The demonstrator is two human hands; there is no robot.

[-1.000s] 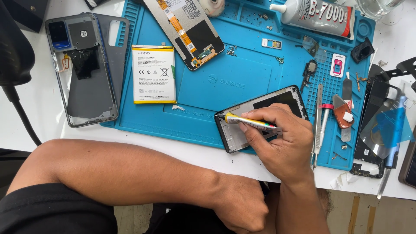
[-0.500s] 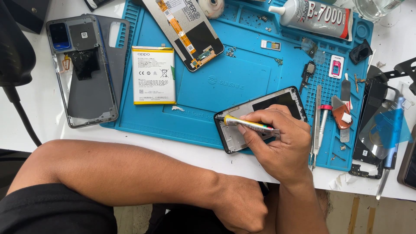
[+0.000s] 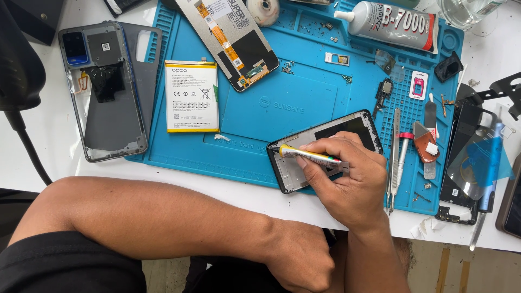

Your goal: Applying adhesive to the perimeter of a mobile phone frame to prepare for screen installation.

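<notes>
My right hand (image 3: 347, 182) pinches a small glue tube with a yellow nozzle (image 3: 312, 156). It holds the tube flat over a black phone frame (image 3: 347, 127) that lies tilted on the blue work mat (image 3: 293, 103). The nozzle's tip sits at the frame's left edge. The hand covers the frame's lower right part. My left arm crosses the bottom of the view. My left hand (image 3: 301, 260) is curled shut below the table's front edge, beside my right forearm, and nothing shows in it.
On the mat lie a white battery (image 3: 191, 96), a display panel with an orange flex cable (image 3: 230, 38), a large adhesive tube (image 3: 391, 21), tweezers (image 3: 395, 157) and several small parts and screws. A grey phone back (image 3: 106, 92) lies at the left, with more phone parts at the right.
The nozzle's tip has dipped slightly along the frame's left edge. My left arm and hand have stayed put.
</notes>
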